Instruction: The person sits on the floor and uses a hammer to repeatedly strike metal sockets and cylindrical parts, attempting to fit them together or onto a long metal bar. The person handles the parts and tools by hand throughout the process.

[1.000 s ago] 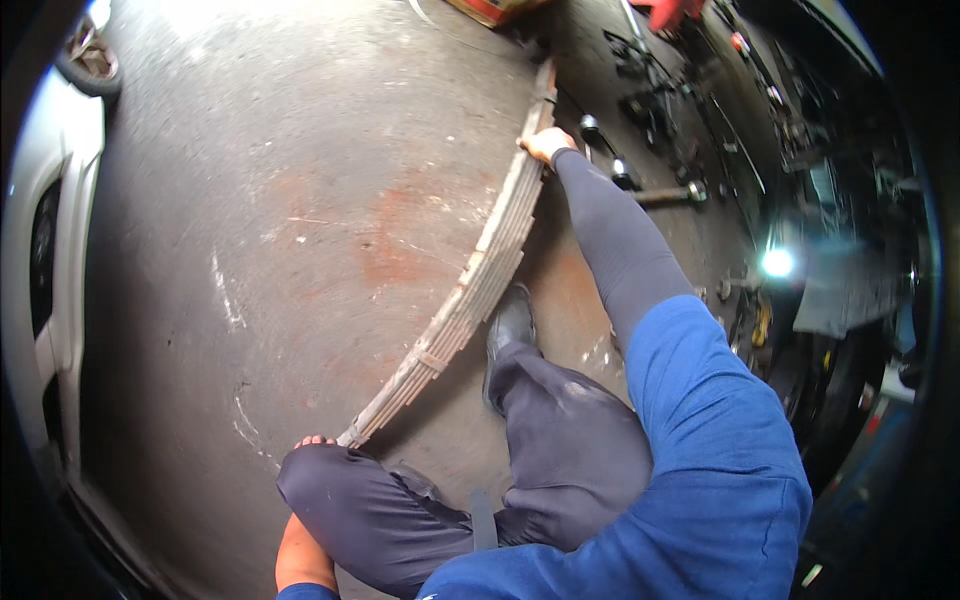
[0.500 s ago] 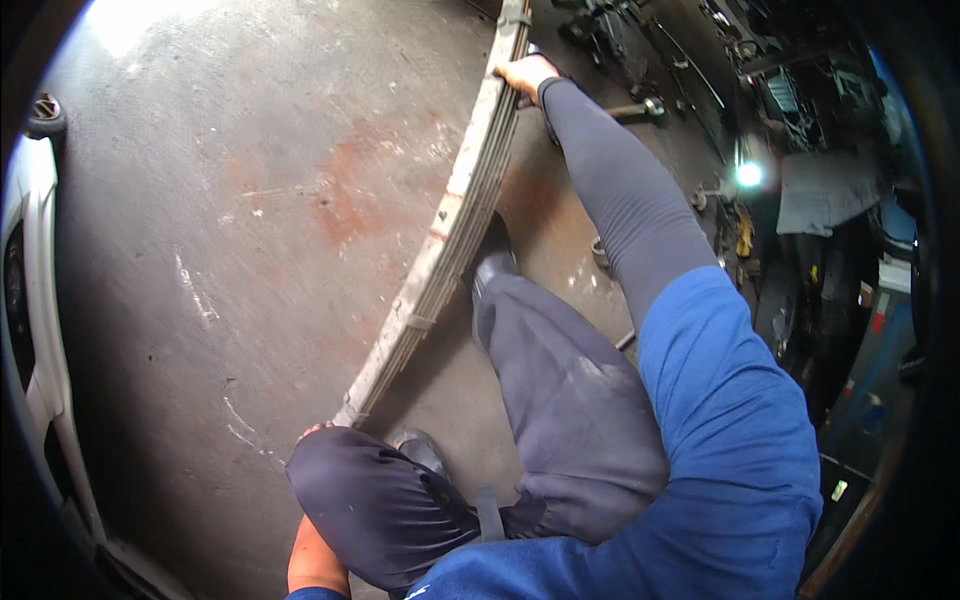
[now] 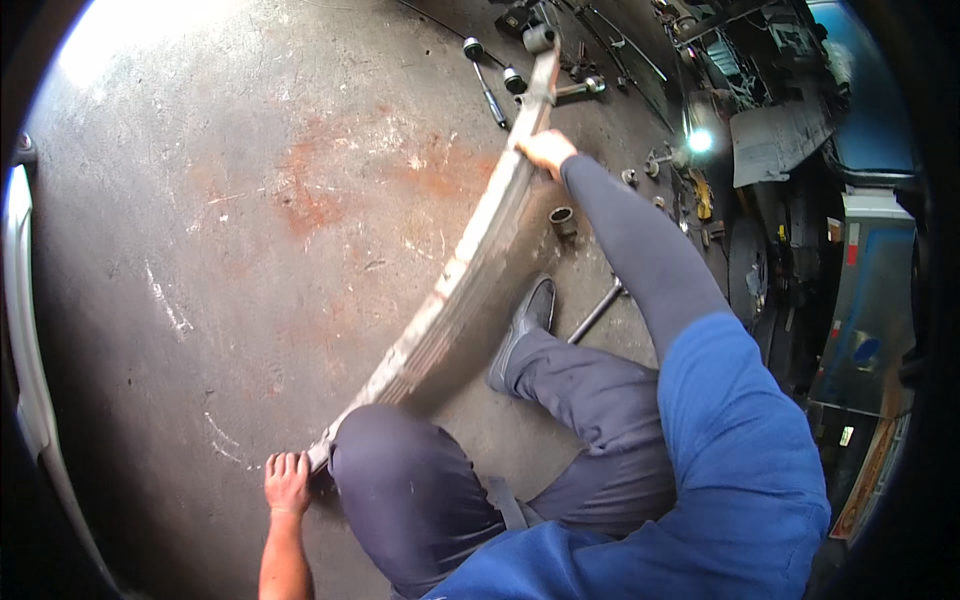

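Observation:
A long, slightly curved leaf spring (image 3: 440,285), made of several stacked pale, worn leaves, runs diagonally from the far middle to near my left knee. At its near end, my left hand (image 3: 287,485) has its fingers bent over the tip. My right hand (image 3: 548,152) grips the upper part, just below a metal clip (image 3: 537,97); some of those fingers are hidden behind the leaves. A rolled eye (image 3: 539,38) shows at the far end. The near part of the spring passes close beside my bent left knee (image 3: 400,470).
A large socket (image 3: 563,221) and a metal bar (image 3: 597,312) lie near my right shoe (image 3: 525,325). Rods with round ends (image 3: 487,85) are on the floor beyond the spring. Assorted parts crowd the right side, by a lit lamp (image 3: 700,140). A white vehicle panel (image 3: 35,330) stands far left.
The leaf spring and both hands sit lower in view, its far eye now showing. My left hand has come out from behind my knee. The view has shifted too.

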`<state>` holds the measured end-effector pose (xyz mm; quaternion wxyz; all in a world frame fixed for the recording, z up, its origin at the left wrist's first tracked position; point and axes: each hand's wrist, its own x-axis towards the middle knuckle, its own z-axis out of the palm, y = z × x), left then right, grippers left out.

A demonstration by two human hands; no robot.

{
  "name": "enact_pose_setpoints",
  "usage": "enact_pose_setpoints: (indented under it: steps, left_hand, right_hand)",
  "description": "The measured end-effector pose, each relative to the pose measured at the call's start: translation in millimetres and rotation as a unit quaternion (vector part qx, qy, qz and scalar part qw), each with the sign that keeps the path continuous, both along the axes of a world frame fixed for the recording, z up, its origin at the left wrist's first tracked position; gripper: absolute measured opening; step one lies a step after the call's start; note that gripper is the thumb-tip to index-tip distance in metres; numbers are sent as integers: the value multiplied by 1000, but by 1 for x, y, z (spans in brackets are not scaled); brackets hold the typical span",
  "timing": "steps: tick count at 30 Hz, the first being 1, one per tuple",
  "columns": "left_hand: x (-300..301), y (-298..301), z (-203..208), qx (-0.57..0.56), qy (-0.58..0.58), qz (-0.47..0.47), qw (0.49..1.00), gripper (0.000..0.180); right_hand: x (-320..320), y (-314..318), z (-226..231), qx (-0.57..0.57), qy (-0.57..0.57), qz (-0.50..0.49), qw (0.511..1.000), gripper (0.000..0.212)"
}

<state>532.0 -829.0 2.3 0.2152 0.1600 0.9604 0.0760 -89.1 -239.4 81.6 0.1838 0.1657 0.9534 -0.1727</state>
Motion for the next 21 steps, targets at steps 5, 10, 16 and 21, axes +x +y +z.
enact_pose_setpoints:
  steps: [5,10,16,21]
  left_hand:
    - [-37,-44,19,-21,29,-56,998,32]
    - [-136,-73,32,-64,-62,-55,995,34]
    - [-145,-20,75,-124,-61,15,990,53]
    - [-129,68,60,-157,-17,-151,976,52]
  right_hand:
    - [81,26,-13,8,-237,61,969,77]
    - [86,64,22,180,-127,284,933,53]
    - [81,178,46,191,-97,174,961,40]
    - [120,200,17,161,-80,181,967,80]
